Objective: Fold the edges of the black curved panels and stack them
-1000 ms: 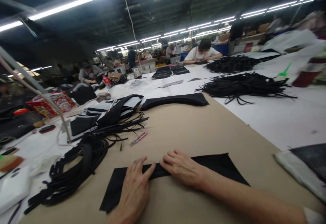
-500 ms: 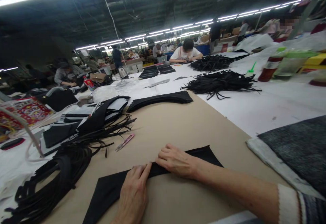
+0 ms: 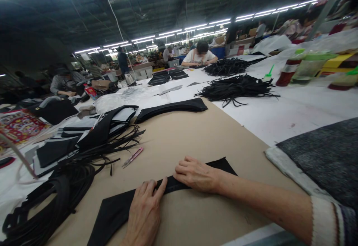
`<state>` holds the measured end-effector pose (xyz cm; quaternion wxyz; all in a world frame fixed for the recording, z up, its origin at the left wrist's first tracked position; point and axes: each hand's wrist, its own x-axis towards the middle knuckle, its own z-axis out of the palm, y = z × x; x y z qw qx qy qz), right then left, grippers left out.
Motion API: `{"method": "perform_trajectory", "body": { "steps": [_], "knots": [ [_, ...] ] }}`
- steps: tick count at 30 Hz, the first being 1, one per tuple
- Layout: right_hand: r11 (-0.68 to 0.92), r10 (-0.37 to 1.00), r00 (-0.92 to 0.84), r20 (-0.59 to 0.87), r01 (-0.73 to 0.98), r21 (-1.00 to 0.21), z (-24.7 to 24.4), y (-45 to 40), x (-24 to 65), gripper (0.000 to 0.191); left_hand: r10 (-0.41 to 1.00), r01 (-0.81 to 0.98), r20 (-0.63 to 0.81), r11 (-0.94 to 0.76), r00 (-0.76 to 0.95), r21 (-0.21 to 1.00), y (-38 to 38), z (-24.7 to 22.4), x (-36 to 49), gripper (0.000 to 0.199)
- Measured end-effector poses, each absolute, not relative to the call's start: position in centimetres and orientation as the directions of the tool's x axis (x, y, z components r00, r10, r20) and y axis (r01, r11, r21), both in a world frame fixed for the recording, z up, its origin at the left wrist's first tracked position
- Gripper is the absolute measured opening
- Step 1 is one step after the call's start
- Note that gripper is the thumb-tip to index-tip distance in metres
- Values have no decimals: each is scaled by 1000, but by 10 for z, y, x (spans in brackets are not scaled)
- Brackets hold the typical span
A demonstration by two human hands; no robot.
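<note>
A long, curved black piece (image 3: 112, 210) of flat material, perhaps fabric or leather, lies on the tan board (image 3: 179, 138) in front of me. My left hand (image 3: 147, 205) rests on its left half, fingertips at the upper edge and the thumb side spread apart from the other fingers. My right hand (image 3: 195, 174) is closed over the upper edge right of the middle, its fingers bent and pressed together. The two hands sit close, a short stretch of the edge showing between them. Pink-handled thread snips (image 3: 132, 157) lie beyond my left hand.
Black strips (image 3: 56, 201) lie coiled at left, near stacked cut pieces (image 3: 95, 136). A curved black stack (image 3: 172, 108) lies at the board's far edge. Beyond are bundled strips (image 3: 237, 88) and bottles (image 3: 289, 69). Dark grey cloth (image 3: 321, 156) lies at right. A co-worker (image 3: 198, 56) sits across the table.
The view has shifted slightly, so most things sit a little further left. The fingers of my left hand have spread a bit at the edge. My right hand stays on the black piece.
</note>
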<state>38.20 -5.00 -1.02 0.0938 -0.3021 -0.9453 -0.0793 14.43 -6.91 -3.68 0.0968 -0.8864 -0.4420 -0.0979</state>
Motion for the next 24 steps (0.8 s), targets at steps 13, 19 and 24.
{"method": "perform_trajectory", "body": {
  "steps": [13, 19, 24],
  "knots": [
    [789, 583, -781, 225, 610, 74, -11, -53, 381, 14, 778, 806, 256, -591, 573, -10, -73, -21, 180, 56],
    [790, 582, -782, 222, 609, 71, -9, -50, 389, 10, 753, 785, 329, -617, 569, 53, -75, -41, 186, 52],
    [778, 589, -772, 238, 622, 92, -10, -50, 409, 12, 751, 773, 304, -630, 586, 65, -70, -40, 183, 52]
  ]
}}
